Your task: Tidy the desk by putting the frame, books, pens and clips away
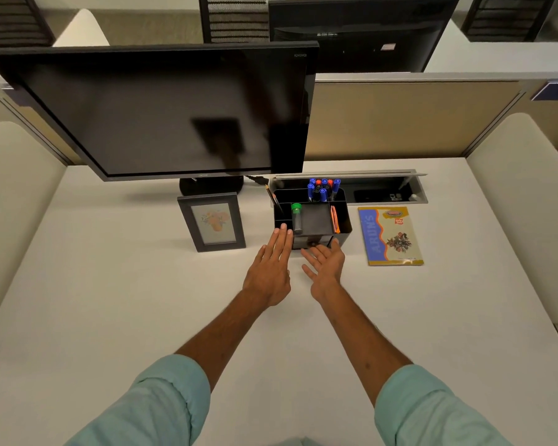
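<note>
A black desk organizer [343,217] stands mid-desk, holding several blue pens [322,188], a green-capped tube [297,217], an orange band [335,218] and a pencil [273,197]. My left hand [271,268] lies flat, fingers straight, fingertips at the organizer's front left corner. My right hand [326,262] is palm-up with relaxed fingers, just in front of the organizer's small drawer [311,242]. A dark picture frame [211,222] with a flower print stands to the left. A yellow and blue book [390,235] lies to the right.
A large black monitor [161,111] on its stand looms over the back left of the white desk [142,300]. An open cable tray [384,189] runs behind the organizer. Padded partitions flank both sides.
</note>
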### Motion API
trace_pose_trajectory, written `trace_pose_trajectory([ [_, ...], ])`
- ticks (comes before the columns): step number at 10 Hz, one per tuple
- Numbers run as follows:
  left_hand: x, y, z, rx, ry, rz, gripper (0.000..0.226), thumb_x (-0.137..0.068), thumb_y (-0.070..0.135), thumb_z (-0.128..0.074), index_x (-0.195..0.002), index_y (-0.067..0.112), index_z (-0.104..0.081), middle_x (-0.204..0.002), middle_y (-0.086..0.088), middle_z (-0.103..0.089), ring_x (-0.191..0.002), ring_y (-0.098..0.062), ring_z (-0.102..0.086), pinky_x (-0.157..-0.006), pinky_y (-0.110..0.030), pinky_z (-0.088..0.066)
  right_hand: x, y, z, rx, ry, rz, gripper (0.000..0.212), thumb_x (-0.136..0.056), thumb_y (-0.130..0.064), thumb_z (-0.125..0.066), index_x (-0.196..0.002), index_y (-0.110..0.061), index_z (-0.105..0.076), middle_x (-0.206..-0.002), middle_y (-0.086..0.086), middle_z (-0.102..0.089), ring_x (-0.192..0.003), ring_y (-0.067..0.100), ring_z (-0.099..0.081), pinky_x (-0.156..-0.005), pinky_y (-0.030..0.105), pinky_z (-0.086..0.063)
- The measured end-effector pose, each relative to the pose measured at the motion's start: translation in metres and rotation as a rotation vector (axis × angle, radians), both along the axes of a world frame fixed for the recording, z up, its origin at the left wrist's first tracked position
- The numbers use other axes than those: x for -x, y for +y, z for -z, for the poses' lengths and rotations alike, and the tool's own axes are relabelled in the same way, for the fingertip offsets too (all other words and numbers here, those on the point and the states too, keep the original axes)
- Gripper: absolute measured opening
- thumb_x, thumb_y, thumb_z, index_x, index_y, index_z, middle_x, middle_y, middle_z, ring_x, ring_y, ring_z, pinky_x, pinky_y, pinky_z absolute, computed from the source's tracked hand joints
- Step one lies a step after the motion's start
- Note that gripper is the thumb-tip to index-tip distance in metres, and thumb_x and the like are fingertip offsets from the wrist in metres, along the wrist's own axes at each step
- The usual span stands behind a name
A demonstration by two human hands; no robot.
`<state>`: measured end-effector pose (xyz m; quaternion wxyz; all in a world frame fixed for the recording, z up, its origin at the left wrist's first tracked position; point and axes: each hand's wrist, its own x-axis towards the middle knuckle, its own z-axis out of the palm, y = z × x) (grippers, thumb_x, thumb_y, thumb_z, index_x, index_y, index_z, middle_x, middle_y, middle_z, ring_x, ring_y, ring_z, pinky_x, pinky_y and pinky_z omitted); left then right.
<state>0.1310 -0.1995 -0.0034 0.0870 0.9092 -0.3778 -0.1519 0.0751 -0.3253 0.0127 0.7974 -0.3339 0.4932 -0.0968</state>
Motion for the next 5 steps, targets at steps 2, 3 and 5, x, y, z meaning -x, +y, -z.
trace_pose_trajectory([
  [2, -0.002, 0.003, -0.005, -0.035, -0.009, 0.039, 0.091, -0.104, 0.021, -0.048, -0.164, 0.017, 0.02, -0.17, -0.004, 0.03, -0.16, -0.024, 0.022, -0.132, -0.047, -0.011, 0.01, -0.003, 0.003, 0.075, 0.02, -0.098, 0.055, -0.113, -0.04, -0.035, -0.156, -0.009, -0.046, -0.153, 0.01, -0.057, -0.135, 0.027, -0.06, -0.122, 0.052, -0.038],
  [3, -0.001, 0.004, -0.01, -0.042, -0.018, 0.043, 0.092, -0.103, 0.02, -0.049, -0.164, 0.016, 0.02, -0.171, -0.005, 0.029, -0.16, -0.024, 0.021, -0.132, -0.049, -0.01, 0.016, -0.006, 0.001, 0.245, 0.098, -0.287, 0.047, -0.113, -0.022, -0.043, -0.158, -0.01, -0.043, -0.157, 0.008, -0.053, -0.144, 0.025, -0.051, -0.127, 0.045, -0.033],
  [5, 0.027, 0.012, -0.007, 0.037, -0.114, -0.062, 0.085, -0.108, 0.031, -0.044, -0.165, 0.016, 0.018, -0.172, -0.006, 0.027, -0.16, -0.026, 0.02, -0.132, -0.048, -0.009, 0.054, -0.007, 0.007, 0.968, 0.351, -0.888, 0.056, -0.112, -0.026, -0.044, -0.165, -0.013, -0.03, -0.17, 0.007, -0.032, -0.158, 0.025, -0.029, -0.13, 0.039, -0.023],
])
